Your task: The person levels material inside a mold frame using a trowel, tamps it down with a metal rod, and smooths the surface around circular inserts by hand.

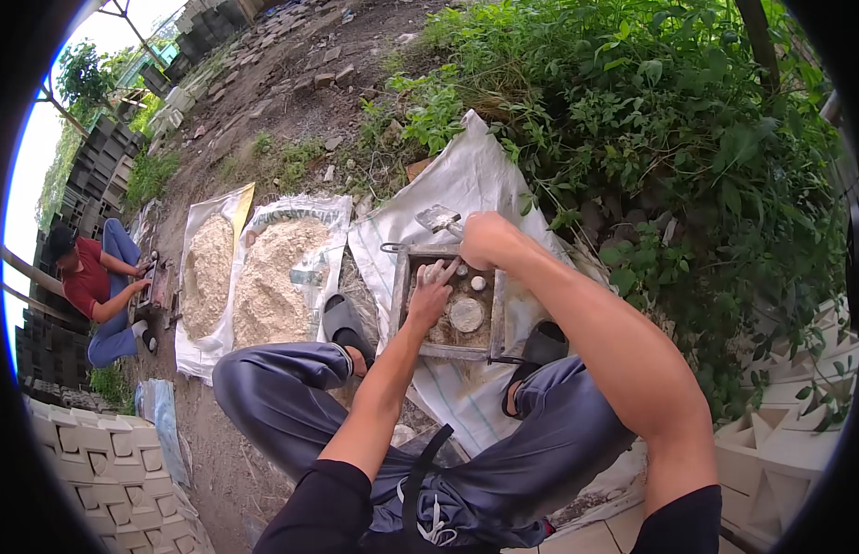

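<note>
A square mould frame with weathered edges lies on a white woven sack in front of me. Inside it, a large pale disc and a small round white piece rest on a brown, sandy surface. My left hand reaches into the frame with its fingers spread, the fingertips close to another small round piece near the far side. Over the far right corner, my right hand is closed round the handle of a small trowel. The trowel's blade, smeared with pale material, points left beyond the frame; its handle is hidden.
Two sacks bearing heaps of pale powder lie to the left. Farther left a person in a red shirt sits handling a flat object. Patterned blocks are stacked at lower left, more at lower right. Green plants border the right side.
</note>
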The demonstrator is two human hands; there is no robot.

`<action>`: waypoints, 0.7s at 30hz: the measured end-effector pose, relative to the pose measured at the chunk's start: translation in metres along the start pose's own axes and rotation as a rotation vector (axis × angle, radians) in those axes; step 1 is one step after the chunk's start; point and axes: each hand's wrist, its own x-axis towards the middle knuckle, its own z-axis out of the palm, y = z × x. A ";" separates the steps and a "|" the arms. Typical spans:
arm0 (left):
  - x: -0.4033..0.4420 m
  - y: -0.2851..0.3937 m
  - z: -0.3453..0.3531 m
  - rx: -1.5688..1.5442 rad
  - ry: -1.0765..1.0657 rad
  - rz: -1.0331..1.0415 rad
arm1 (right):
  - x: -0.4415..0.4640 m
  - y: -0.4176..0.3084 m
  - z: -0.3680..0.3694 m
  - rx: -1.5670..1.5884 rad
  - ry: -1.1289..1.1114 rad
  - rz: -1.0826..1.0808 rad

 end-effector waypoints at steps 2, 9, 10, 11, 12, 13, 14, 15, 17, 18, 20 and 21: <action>0.001 0.001 -0.005 -0.128 0.028 -0.064 | -0.002 0.002 0.003 0.005 0.030 0.004; -0.012 0.002 -0.012 -0.465 0.325 -0.241 | -0.001 0.008 0.006 -0.107 -0.007 -0.047; -0.011 0.002 -0.013 -0.442 0.411 -0.262 | -0.001 0.009 0.007 -0.118 -0.001 -0.059; -0.011 0.002 -0.013 -0.442 0.417 -0.265 | 0.000 0.009 0.006 -0.124 0.002 -0.060; -0.011 0.002 -0.012 -0.459 0.418 -0.340 | 0.002 0.009 0.006 -0.145 -0.010 -0.044; -0.013 0.000 -0.010 -0.473 0.416 -0.417 | 0.004 0.008 0.006 -0.162 -0.022 -0.030; -0.015 -0.005 -0.008 -0.466 0.413 -0.423 | 0.006 0.010 0.007 -0.160 -0.022 -0.039; -0.019 -0.009 -0.010 -0.454 0.405 -0.423 | 0.006 0.011 0.008 -0.073 0.015 0.025; -0.032 -0.022 -0.017 -0.428 0.386 -0.440 | 0.010 0.008 0.010 0.021 0.041 0.068; -0.035 -0.027 -0.022 -0.386 0.341 -0.463 | 0.002 0.005 0.001 0.007 0.042 0.051; -0.042 -0.041 -0.009 -0.361 0.286 -0.489 | 0.000 0.004 -0.003 0.064 0.040 0.088; -0.045 -0.045 -0.012 -0.364 0.288 -0.492 | 0.001 0.004 -0.001 0.059 0.038 0.088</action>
